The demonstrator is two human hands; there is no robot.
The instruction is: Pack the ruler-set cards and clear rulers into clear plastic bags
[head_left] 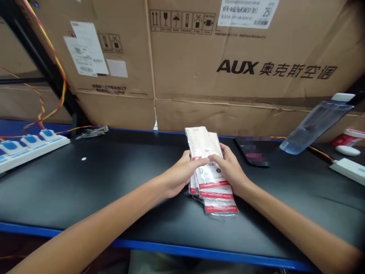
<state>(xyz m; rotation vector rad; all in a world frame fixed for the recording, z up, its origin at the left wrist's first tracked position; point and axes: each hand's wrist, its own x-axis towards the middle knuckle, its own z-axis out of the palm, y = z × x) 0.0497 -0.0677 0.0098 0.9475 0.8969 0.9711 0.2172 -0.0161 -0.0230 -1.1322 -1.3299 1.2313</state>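
Observation:
A fanned stack of flat clear-plastic packets [212, 182] with white cards and red bands lies in my two hands over the black tabletop [114, 179]. My left hand [178, 175] grips the stack's left side, fingers curled over the top packet. My right hand [230, 169] holds the right side, thumb on the top packet and fingers behind. The lowest packets stick out toward me.
Large cardboard boxes [228, 64] wall off the back of the table. A white power strip with blue switches [31, 144] sits at left with red and yellow wires. A dark phone [253, 150], a clear water bottle [316, 121] and a white adapter [348, 167] lie at right.

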